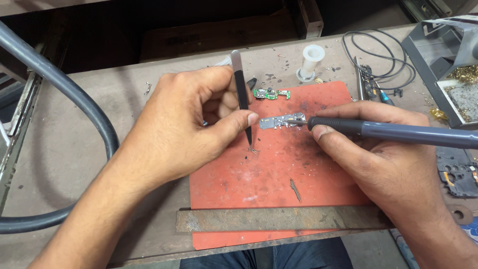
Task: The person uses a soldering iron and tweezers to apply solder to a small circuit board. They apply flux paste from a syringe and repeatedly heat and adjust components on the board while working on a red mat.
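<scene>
The left hand (194, 119) pinched tweezers (242, 97) tight, the right hand (383, 149) gripped an iron (393, 132) touching the little board (282, 121) at 12 o'clock on the red mat (269, 184), so the fixing looked unfinished.

I see an orange-red rubber work mat (279, 184), smudged black, at the near edge of the dusty grey-brown workbench (99, 99). On the mat lies a silvery grey small circuit board (282, 121); a green one (271, 94) sits at its far edge. The soldering iron (398, 133) is blue-grey with a black grip, the slim tweezers (242, 94) black and silver.
</scene>
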